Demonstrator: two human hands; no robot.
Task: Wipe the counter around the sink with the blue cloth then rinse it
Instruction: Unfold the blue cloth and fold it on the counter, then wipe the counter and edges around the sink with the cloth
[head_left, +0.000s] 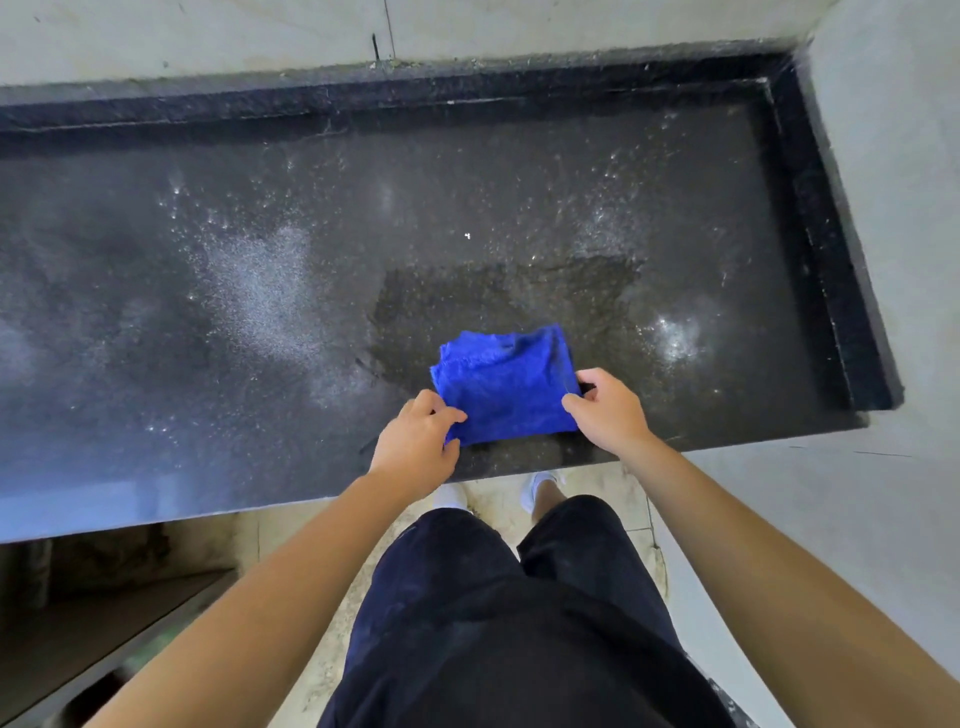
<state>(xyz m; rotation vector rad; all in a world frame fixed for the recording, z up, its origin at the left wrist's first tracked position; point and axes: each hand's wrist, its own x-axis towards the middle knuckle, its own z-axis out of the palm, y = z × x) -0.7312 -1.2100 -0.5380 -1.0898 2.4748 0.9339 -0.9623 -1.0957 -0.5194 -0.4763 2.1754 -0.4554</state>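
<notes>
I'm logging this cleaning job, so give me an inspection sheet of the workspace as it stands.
Surface: dark speckled counter, pale dusty patches, a wet patch behind the cloth.
Job's things: blue cloth, folded, near the front edge; sink not in view.
Clutter: small white speck mid-counter.
Grippers: left hand pinches the cloth's near left corner; right hand grips its right edge.
Cables: nothing seen.
Surroundings: pale walls behind and right; floor below.

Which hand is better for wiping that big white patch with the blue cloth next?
Probably the left hand. It pinches the left corner of the blue cloth, and the white patch lies on the counter to that side. The right hand holds the right corner and would have to cross over.
</notes>
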